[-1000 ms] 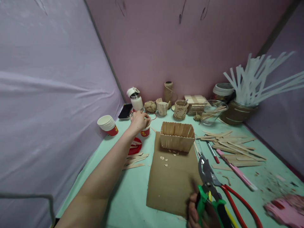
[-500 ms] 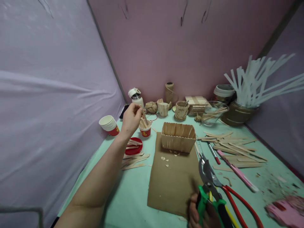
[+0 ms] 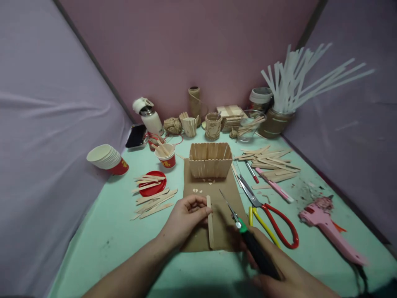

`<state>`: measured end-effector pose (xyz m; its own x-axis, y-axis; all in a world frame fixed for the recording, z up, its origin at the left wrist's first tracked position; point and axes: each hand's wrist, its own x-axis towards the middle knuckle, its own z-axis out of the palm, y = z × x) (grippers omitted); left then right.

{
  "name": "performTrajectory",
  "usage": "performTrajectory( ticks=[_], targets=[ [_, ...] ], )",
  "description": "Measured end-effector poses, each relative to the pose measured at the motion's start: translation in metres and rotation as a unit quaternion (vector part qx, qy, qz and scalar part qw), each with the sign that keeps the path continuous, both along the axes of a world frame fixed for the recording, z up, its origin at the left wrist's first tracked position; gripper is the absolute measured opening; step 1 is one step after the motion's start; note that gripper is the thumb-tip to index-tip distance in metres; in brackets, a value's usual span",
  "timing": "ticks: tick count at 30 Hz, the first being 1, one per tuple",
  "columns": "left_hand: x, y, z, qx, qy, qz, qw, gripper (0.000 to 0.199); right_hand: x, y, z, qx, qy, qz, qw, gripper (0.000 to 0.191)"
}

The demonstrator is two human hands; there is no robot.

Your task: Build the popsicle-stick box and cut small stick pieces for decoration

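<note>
My left hand (image 3: 192, 212) pinches a flat wooden stick (image 3: 210, 227) near its upper end, over the brown cardboard sheet (image 3: 226, 225). To the right, my right hand (image 3: 263, 252) is wrapped round the pruning shears (image 3: 248, 236), which have green and black handles. Their blades point up and left, a short gap away from the stick. Behind both hands a wooden stick box (image 3: 211, 161) stands on the cardboard, with small cut wood chips (image 3: 197, 191) in front of it.
Red-handled scissors (image 3: 263, 205), yellow-handled pliers (image 3: 265, 225) and a pink glue gun (image 3: 331, 236) lie at the right. Loose sticks (image 3: 276, 163) spread behind them. At the left are a red lid (image 3: 151, 190), a cup of sticks (image 3: 167, 159) and stacked paper cups (image 3: 116, 163).
My left hand has come back from the cup of sticks to the cardboard, holding a stick. The shears in my right hand have turned and moved left. The camera view has shifted.
</note>
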<state>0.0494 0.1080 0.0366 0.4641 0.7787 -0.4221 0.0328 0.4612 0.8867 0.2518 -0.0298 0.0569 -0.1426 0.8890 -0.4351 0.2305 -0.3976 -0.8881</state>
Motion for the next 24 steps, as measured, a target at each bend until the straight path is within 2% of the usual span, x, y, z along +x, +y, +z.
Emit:
performTrajectory(
  ticks=[3, 9, 24],
  targets=[
    [-0.001, -0.002, -0.002, 0.003, 0.003, 0.002, 1.0, 0.029, -0.008, 0.013, 0.016, -0.01, -0.034, 0.036, 0.999, 0.081],
    [-0.006, -0.004, -0.003, 0.023, -0.003, -0.008, 1.0, 0.025, -0.021, 0.025, 0.025, -0.043, -0.049, 0.063, 0.996, 0.074],
    [-0.005, -0.005, -0.001, 0.039, -0.006, -0.037, 0.999, 0.018, -0.02, 0.022, 0.02, -0.011, -0.06, 0.067, 0.996, 0.067]
  ],
)
